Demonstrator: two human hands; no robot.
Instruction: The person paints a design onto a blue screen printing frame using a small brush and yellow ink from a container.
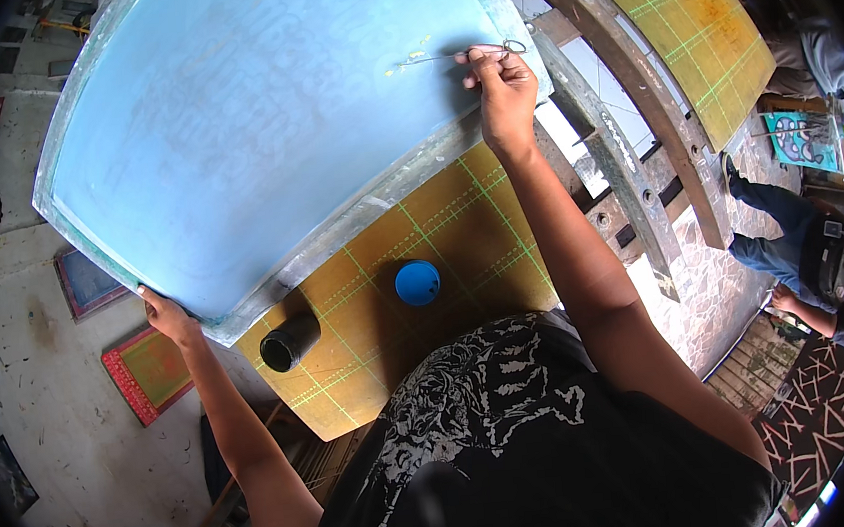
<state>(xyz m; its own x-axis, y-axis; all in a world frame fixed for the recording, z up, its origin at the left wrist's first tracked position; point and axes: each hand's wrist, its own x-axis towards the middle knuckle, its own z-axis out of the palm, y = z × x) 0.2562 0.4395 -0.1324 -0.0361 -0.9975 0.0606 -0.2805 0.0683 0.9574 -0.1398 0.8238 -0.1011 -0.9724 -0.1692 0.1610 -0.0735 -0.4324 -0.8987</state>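
Note:
A large screen-printing frame [339, 233] with pale blue mesh [230, 130] is tilted up before me. Faint darker shapes show through the mesh. My left hand [169, 316] grips the frame's lower left corner, thumb on the face and fingers hidden behind. Near the right edge, my right hand [507, 90] pinches a slim metal tool [434, 58] with a ring handle, like closed scissors. Its thin tip points left over the mesh, beside a few small yellowish flecks [417, 54]. Whether the tip touches the mesh I cannot tell.
Below the frame is a yellow-brown board [351, 370] with green grid lines, bearing a dark jar [290, 343] and a blue cup [418, 283]. Curved-looking beams [616, 76] and another gridded board [689, 39] stand right. A person [803, 260] is far right. Small frames [146, 373] lean left.

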